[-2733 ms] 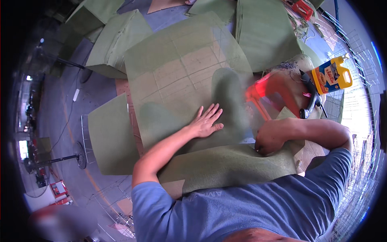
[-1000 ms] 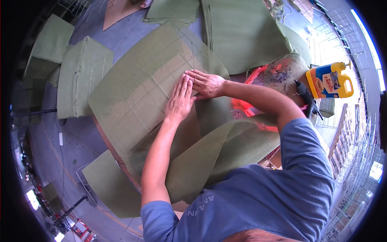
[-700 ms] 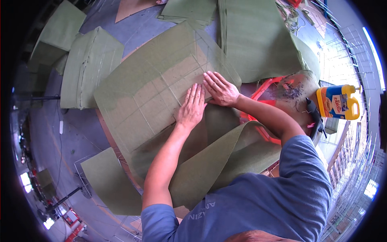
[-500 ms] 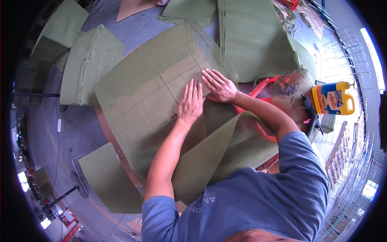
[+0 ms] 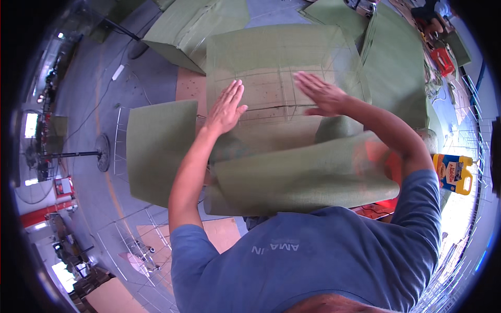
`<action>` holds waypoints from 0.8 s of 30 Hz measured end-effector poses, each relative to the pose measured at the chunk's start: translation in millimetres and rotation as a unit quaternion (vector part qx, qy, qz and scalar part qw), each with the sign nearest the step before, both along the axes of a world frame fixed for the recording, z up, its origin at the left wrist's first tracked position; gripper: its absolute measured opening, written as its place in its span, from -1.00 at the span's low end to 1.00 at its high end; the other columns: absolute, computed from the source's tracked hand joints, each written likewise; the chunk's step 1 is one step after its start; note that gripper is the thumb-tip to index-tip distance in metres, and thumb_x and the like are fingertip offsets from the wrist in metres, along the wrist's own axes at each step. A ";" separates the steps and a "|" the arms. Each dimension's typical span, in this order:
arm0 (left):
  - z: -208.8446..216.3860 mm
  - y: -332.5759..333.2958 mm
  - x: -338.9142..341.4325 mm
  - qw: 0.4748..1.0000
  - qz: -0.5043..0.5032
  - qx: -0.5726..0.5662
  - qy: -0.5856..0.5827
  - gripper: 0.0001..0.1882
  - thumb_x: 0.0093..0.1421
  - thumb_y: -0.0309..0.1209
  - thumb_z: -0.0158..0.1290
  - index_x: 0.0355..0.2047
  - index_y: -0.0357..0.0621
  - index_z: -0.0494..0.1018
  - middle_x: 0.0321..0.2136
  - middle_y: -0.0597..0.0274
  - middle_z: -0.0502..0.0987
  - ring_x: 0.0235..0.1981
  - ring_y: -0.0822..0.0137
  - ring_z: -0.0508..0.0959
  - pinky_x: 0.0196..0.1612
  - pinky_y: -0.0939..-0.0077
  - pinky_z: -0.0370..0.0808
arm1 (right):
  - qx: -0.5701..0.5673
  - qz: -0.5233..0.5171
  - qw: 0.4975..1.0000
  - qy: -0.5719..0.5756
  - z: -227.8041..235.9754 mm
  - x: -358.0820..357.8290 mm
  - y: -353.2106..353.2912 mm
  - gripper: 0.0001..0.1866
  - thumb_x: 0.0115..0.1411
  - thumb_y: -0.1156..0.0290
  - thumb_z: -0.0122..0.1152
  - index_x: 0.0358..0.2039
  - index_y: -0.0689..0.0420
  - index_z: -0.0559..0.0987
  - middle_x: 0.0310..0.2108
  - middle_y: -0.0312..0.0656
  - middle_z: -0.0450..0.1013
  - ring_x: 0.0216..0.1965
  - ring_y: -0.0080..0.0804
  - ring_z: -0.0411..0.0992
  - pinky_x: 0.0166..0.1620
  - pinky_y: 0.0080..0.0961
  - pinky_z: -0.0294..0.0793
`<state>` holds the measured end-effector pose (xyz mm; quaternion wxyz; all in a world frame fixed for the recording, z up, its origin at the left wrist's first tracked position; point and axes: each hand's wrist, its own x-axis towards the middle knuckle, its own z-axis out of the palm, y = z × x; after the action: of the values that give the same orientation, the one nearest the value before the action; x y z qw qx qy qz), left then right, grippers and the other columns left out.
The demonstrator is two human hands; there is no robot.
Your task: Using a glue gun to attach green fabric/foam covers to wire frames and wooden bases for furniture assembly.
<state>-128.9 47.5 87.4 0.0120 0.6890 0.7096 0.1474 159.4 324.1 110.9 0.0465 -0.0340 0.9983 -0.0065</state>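
Observation:
A thin green mesh sheet (image 5: pixel 245 49) lies over a wire grid frame (image 5: pixel 284 68), whose rods show through it. Its near part is folded back as a green flap (image 5: pixel 302 175) across the front of my body. My left hand (image 5: pixel 226 108) is over the sheet's left side, fingers stretched out, holding nothing. On the other side my right hand (image 5: pixel 322 95), slightly blurred, has its fingers extended and thumb apart. Whether either palm touches the mesh I cannot tell.
Left of the frame stands a green-covered panel (image 5: pixel 162 151); a green box (image 5: pixel 201 31) is beyond it. Stacked green sheets (image 5: pixel 396 68) lie at the far right. A yellow jug (image 5: pixel 453 173) is at the right, a fan (image 5: pixel 103 152) at the left.
My hands have moved apart from their close position on the mesh. The view has turned, so the frame now lies straighter before me, and the folded flap spreads wider across my front.

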 end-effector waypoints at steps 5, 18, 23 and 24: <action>-32.9 0.2 -27.7 0.998 -0.023 -0.041 0.048 -0.24 0.41 -0.22 0.00 0.51 -0.18 0.01 0.52 0.02 0.03 0.54 0.10 0.03 0.56 0.21 0.01 | 0.054 0.031 0.996 0.059 -77.1 -124.2 -60.8 -0.08 0.48 -0.20 -0.24 0.54 0.25 -0.15 0.59 -0.01 -0.27 0.60 -0.12 -0.31 0.59 -0.17 -0.30; -84.6 -17.0 -9.7 0.994 0.075 0.001 0.080 -0.33 0.27 -0.58 -0.16 0.43 -0.27 0.14 0.43 -0.12 0.21 0.48 0.00 0.17 0.55 0.16 0.09 | 0.043 0.093 0.980 0.171 -90.1 -127.0 -93.3 -0.38 0.47 0.09 -0.04 0.29 0.39 0.39 0.42 0.15 0.21 0.47 0.01 0.15 0.49 -0.09 0.15; -94.7 -20.1 -15.9 0.993 0.057 0.021 0.099 -0.31 0.29 -0.52 -0.13 0.45 -0.21 0.09 0.44 -0.07 0.20 0.48 0.01 0.17 0.55 0.15 0.07 | 0.035 0.055 0.985 0.162 -92.5 -125.4 -100.2 -0.38 0.44 0.16 0.01 0.34 0.37 0.33 0.44 0.13 0.17 0.48 -0.01 0.13 0.51 -0.12 0.13; -93.6 -20.6 -14.3 0.993 0.061 0.021 0.101 -0.31 0.29 -0.52 -0.13 0.45 -0.21 0.09 0.44 -0.07 0.20 0.48 0.01 0.17 0.55 0.15 0.07 | 0.034 0.060 0.984 0.164 -91.7 -125.3 -101.3 -0.38 0.44 0.16 0.01 0.34 0.37 0.33 0.44 0.13 0.17 0.48 -0.01 0.13 0.51 -0.12 0.13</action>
<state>-143.2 26.9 -6.2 -0.0830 0.6555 0.7449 0.0924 34.0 222.9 19.2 -0.1167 -0.0927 0.9882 0.0355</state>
